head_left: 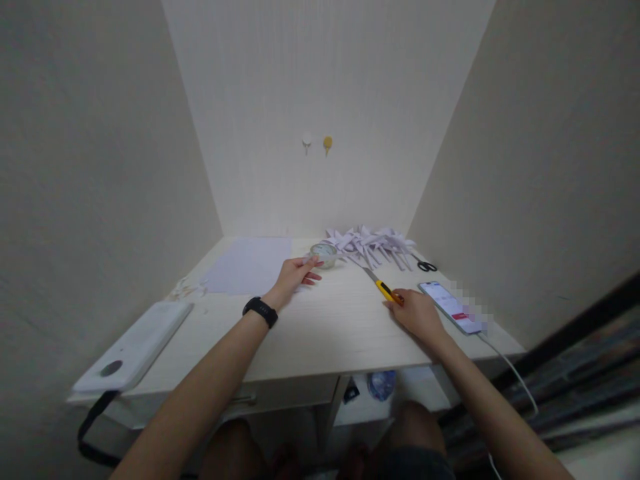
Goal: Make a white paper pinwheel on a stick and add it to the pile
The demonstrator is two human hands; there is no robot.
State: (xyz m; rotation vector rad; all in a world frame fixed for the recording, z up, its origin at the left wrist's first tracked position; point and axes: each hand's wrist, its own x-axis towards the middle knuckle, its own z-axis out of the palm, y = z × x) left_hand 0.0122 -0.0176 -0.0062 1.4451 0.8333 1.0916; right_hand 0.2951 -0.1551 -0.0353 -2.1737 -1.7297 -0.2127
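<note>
- My right hand (417,313) rests on the pale wooden bench (320,333), its fingers curled over the back end of the yellow-handled utility knife (385,288). The bare metal blade points away from me, toward the heap of folded white paper strips (370,243).
- My left hand (295,275) lies flat, fingers spread loosely, tips touching the round roll of clear tape (324,254) just beyond them.
- The blade looks extended. If my right fingers slide forward along the handle, they could meet the edge.
- My left fingers sit off to the side of the blade's line. A sweep of the knife leftward could nick them.
- The white smartphone with a lit screen (450,307) lies just outside my right hand, cable trailing off the bench. An elbow snag could drag it down.
- The small black-handled scissors (426,266) lie beyond the phone, and a reach over the knife for them risks a scrape.
- The flat sheet of white paper (250,267) under my left wrist could skid if I lean on it.
</note>
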